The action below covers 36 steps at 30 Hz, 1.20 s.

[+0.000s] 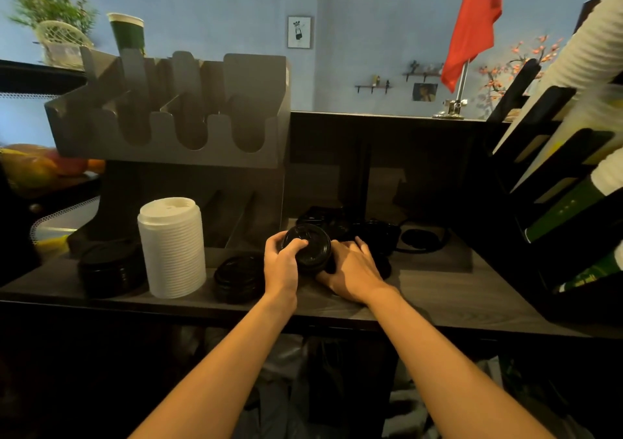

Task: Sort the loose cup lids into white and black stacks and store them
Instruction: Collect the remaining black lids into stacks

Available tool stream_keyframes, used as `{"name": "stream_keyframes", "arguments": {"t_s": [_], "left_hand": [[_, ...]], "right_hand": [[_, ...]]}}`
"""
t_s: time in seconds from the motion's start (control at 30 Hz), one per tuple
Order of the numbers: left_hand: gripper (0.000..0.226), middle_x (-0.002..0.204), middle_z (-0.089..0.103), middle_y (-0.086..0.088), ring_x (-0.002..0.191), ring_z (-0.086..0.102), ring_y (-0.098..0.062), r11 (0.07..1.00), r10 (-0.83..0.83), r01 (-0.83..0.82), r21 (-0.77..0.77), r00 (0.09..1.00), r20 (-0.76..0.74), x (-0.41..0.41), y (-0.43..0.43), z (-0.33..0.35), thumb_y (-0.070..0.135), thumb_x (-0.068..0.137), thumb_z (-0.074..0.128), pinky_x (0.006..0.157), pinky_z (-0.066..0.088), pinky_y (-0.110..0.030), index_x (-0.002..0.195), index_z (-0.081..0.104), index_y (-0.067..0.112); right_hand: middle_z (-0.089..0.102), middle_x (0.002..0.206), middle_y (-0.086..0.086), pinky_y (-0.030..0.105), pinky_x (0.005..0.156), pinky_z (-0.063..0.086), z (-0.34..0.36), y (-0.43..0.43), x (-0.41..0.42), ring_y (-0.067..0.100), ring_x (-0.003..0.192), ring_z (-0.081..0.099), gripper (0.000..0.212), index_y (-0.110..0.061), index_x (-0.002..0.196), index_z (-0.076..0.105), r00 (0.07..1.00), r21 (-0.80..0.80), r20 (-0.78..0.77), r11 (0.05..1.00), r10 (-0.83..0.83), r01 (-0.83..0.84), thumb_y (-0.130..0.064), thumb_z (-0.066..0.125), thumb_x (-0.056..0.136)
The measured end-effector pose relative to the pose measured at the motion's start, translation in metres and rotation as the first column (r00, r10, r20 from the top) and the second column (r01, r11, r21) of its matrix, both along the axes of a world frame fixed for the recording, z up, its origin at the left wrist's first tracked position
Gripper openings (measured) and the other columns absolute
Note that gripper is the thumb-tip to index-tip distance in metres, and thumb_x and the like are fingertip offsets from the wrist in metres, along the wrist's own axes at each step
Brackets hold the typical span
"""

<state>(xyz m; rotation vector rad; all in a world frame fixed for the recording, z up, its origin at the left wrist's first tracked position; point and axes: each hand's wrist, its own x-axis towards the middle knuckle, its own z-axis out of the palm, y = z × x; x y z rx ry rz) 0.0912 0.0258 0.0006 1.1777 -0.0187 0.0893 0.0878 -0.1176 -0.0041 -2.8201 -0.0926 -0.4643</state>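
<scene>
A tall stack of white lids (172, 246) stands on the dark wooden counter (421, 290). Left of it sits a low stack of black lids (109, 268); right of it lies a small pile of black lids (237, 278). My left hand (281, 260) and my right hand (350, 270) both grip a short stack of black lids (312, 246), tilted, just above the counter's middle. More loose black lids (367, 233) lie behind my hands, hard to tell apart in the dark.
A grey slotted cup-and-lid organiser (175, 108) stands at the back left. A black rack (553, 182) with green and white cup stacks leans at the right. A red flag (472, 31) on a metal stand sits on the far ledge.
</scene>
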Motion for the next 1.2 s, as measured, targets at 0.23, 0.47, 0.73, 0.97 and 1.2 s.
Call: {"name": "stream_keyframes", "arguments": {"t_s": [0.23, 0.47, 0.73, 0.97, 1.2], "left_hand": [[0.047, 0.123, 0.062, -0.002, 0.120, 0.059, -0.023, 1.000, 0.007, -0.007, -0.027, 1.000, -0.024, 0.002, 0.000, -0.004, 0.023, 0.089, 0.074, 0.110, 0.047, -0.047, 0.133, 0.056, 0.023], [0.041, 0.117, 0.061, 0.000, 0.111, 0.060, -0.018, 1.000, 0.001, -0.001, 0.000, 1.000, -0.004, 0.005, -0.001, -0.007, 0.017, 0.091, 0.073, 0.101, 0.053, -0.039, 0.127, 0.054, 0.024], [0.062, 0.122, 0.058, -0.002, 0.115, 0.060, -0.022, 0.995, -0.015, 0.014, 0.102, 1.000, 0.010, 0.009, -0.001, -0.010, 0.014, 0.085, 0.081, 0.106, 0.050, -0.044, 0.130, 0.041, 0.026], [0.105, 0.144, 0.056, 0.000, 0.134, 0.054, -0.023, 0.970, -0.159, 0.125, 0.211, 0.975, 0.155, 0.004, -0.003, -0.012, 0.066, 0.049, 0.093, 0.110, 0.048, -0.051, 0.139, 0.047, 0.035], [0.091, 0.153, 0.048, 0.006, 0.142, 0.045, -0.019, 0.953, -0.228, 0.180, 0.243, 0.955, 0.189, 0.004, -0.004, -0.013, 0.082, 0.055, 0.079, 0.114, 0.043, -0.053, 0.134, 0.051, 0.046]], "right_hand": [[0.043, 0.137, 0.007, 0.039, 0.109, 0.033, 0.000, -0.012, -0.002, 0.028, 0.128, 0.039, 0.081, -0.021, 0.140, 0.044, 0.963, 0.119, 0.137, 0.969, -0.234, 0.218, -0.069, 0.066, 0.078], [0.034, 0.136, 0.007, 0.036, 0.108, 0.040, -0.004, -0.016, 0.003, 0.025, 0.128, 0.034, 0.090, -0.013, 0.148, 0.040, 0.922, 0.263, 0.206, 0.926, -0.327, 0.270, -0.061, 0.072, 0.079], [0.045, 0.139, -0.001, 0.030, 0.094, 0.045, 0.003, -0.013, -0.009, 0.018, 0.129, 0.046, 0.091, -0.020, 0.139, 0.041, 0.937, 0.629, 0.199, 0.771, -0.285, 0.101, -0.073, 0.071, 0.072], [0.035, 0.150, -0.004, 0.035, 0.097, 0.042, 0.004, -0.008, -0.014, 0.017, 0.132, 0.043, 0.090, -0.034, 0.149, 0.031, 0.982, 0.603, 0.183, 0.794, -0.045, -0.075, -0.081, 0.051, 0.076], [0.046, 0.140, -0.006, 0.028, 0.090, 0.047, 0.005, -0.008, -0.016, 0.012, 0.123, 0.047, 0.093, -0.029, 0.143, 0.031, 0.993, 0.659, 0.107, 0.745, 0.040, -0.101, -0.084, 0.054, 0.072]]}}
